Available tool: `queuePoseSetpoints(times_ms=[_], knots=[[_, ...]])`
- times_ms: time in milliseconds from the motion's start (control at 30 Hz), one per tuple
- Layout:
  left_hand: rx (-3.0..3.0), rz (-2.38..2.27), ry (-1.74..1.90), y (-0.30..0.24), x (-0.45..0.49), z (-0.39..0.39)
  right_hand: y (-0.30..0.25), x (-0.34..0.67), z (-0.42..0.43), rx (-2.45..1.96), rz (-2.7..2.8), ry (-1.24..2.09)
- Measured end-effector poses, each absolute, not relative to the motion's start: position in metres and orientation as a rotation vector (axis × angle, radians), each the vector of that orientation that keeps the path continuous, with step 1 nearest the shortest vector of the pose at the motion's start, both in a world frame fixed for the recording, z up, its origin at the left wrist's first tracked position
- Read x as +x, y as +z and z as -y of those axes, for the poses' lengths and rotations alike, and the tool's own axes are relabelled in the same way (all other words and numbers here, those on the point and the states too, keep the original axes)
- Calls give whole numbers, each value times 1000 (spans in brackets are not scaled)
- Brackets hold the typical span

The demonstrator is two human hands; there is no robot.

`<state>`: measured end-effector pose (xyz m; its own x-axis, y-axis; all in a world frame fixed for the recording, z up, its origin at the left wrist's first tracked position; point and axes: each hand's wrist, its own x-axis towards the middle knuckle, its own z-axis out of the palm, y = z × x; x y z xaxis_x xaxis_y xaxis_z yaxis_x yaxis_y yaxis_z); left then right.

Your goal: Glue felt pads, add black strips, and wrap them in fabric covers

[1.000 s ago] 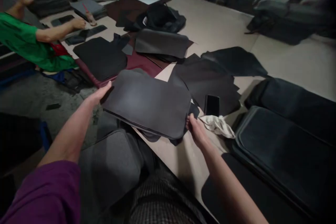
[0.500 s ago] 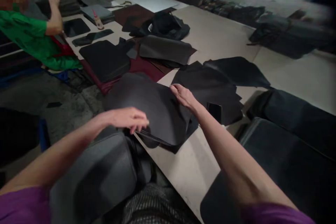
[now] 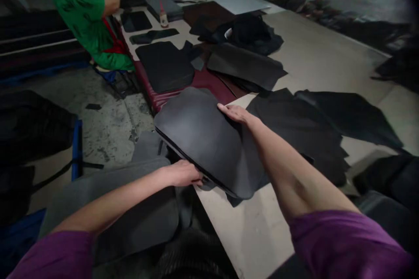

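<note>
A stack of dark grey, leather-like sheets with rounded corners lies at the table's near edge, overhanging it slightly. My left hand is closed at the near edge of the stack, its fingertips partly hidden beneath the sheets. On the far side, my right hand grips the edge of the same stack, fingers bent over it. More dark sheets lie spread just beyond my right forearm.
Another stack of black pieces rests on maroon material farther along the table. A red-tipped bottle stands beyond it. A co-worker in a green shirt sits at the far left. Grey padded pieces lie beside me at lower left.
My left hand has moved from above the stack down to its near edge and closed there. My right hand stays at the far edge. The view has swung left.
</note>
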<state>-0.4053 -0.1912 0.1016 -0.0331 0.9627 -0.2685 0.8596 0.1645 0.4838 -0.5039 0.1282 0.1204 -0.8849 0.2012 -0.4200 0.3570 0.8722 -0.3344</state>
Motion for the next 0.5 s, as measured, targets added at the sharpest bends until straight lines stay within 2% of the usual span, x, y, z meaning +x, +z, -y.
queuePoseSetpoints(times_ms=[333,500], knots=[[1628,-1938,354,105,-411,195,120,-489,-117,430,-2718,-532],[1573,-1845,381,115,-407,192,146,-474,-104,490,-2724,-545]])
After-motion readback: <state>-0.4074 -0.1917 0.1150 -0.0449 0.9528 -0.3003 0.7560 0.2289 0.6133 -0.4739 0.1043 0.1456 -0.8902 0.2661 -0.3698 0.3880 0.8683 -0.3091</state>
